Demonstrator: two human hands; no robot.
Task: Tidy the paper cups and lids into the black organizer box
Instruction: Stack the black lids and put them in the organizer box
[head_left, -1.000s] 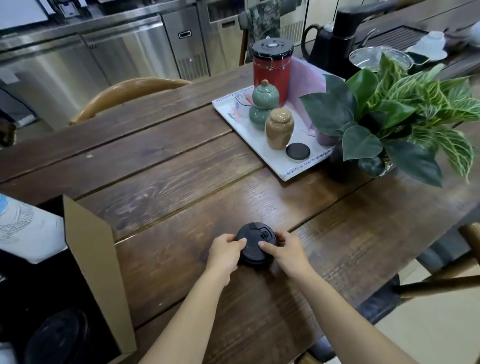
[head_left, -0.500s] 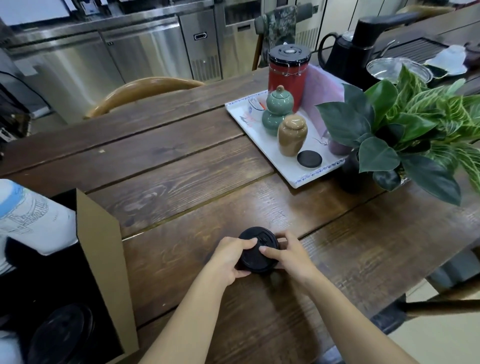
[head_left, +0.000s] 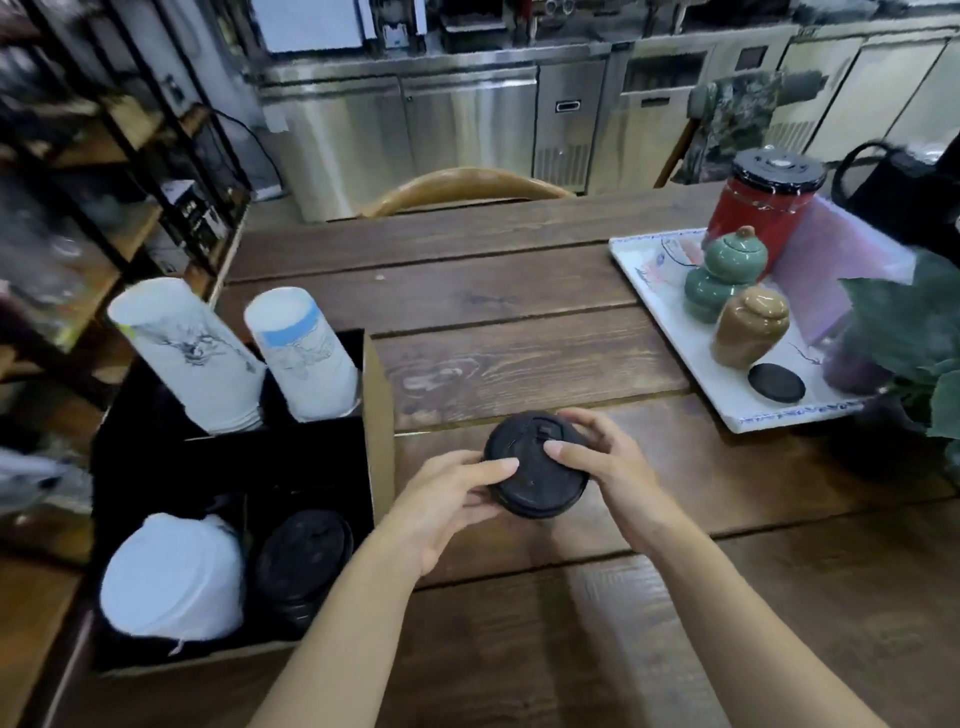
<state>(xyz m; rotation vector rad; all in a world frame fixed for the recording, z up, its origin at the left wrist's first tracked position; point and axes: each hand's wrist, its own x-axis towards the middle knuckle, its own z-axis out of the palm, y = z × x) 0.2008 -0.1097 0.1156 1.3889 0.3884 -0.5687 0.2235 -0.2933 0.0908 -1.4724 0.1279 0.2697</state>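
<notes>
Item: stack of black plastic cup lids (head_left: 535, 470), clasped between left hand (head_left: 451, 493) and right hand (head_left: 602, 467), lifted just beside the black organizer box (head_left: 370, 395). Risk: loose lids could slip apart. Beyond: white paper cup stacks (head_left: 301, 358) already boxed.

Bare surface (head_left: 519, 291) lies open ahead; the organizer box (head_left: 382, 415) wall blocks left, the tray (head_left: 670, 312) far right.

Even indoor light, motion-blurred — edges warped
</notes>
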